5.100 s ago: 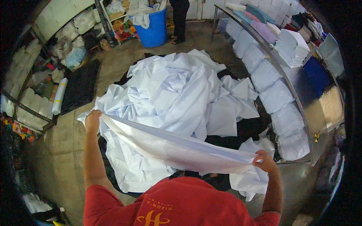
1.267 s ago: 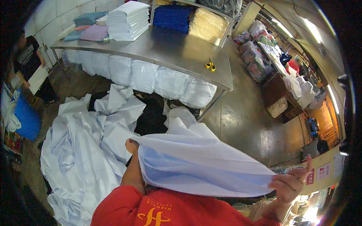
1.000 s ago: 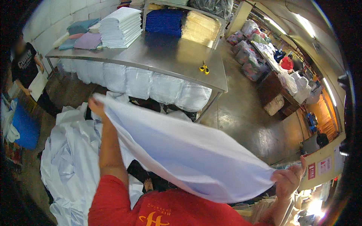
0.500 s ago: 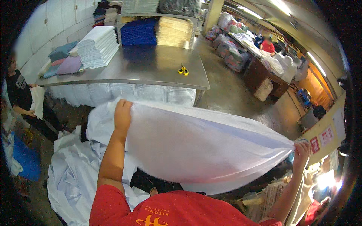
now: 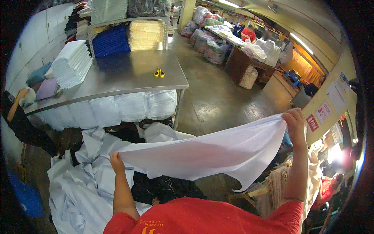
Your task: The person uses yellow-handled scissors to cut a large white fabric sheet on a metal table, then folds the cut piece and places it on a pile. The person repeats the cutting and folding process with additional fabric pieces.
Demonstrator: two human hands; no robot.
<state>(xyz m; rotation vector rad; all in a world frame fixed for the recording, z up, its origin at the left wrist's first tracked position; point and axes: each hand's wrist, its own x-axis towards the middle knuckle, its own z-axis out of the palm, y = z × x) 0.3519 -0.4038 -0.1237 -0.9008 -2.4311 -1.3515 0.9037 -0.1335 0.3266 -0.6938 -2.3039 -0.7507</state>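
A white cloth (image 5: 210, 150) is stretched in the air between my two hands. My left hand (image 5: 116, 160) is closed on its left end, low over a heap of crumpled white fabric (image 5: 83, 185). Higher up at the right, my right hand (image 5: 295, 121) grips the cloth's other upper corner. Between the hands the cloth sags, and a loose corner dangles near its right end. At its left, the cloth runs close to the heap, and I cannot tell whether the two are joined.
Ahead stands a metal table (image 5: 136, 74) with yellow-handled scissors (image 5: 159, 73) and a stack of folded white cloths (image 5: 72, 64). White bundles (image 5: 117, 107) sit beneath it. Another person (image 5: 27, 123) stands at the far left. Stacked beige material (image 5: 274, 187) is close on my right.
My left hand has come down and slightly left, while my right hand has risen. The cloth now slopes upward to the right. The view has shifted rightward, and the person at left has raised an arm.
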